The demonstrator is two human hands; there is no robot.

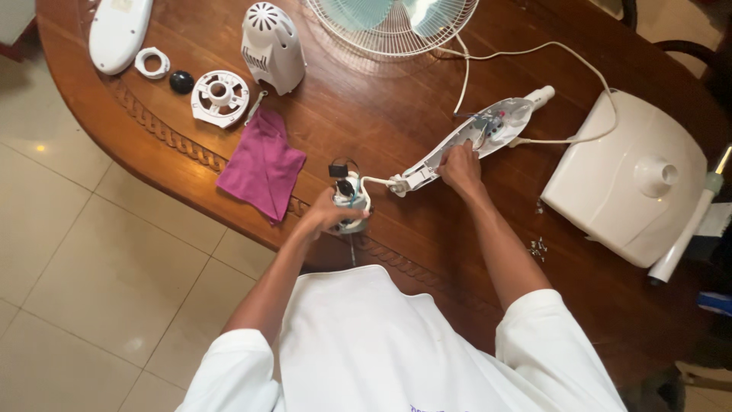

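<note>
The person's left hand (326,214) is wrapped around a small fan motor (351,200) at the near edge of the brown wooden tabletop (396,122), holding it upright with its black part on top. The right hand (460,166) presses down on a long white housing (465,141) that lies slanted across the tabletop — fingers curled against its opened side, where wires and small parts show. A short white cable joins the motor to the near end of that housing.

A purple cloth (263,164) lies just to the left of the motor. Beyond it sit a round white bracket (219,97), a black knob (181,82), a white ring (152,62) and a white motor cover (272,47) with vent slots. A fan grille (393,23) rests at the far edge. To the right stands a white fan base (629,179), with a white cord (534,52) looping from it toward the housing — a few small screws (538,246) lie scattered near its corner.
</note>
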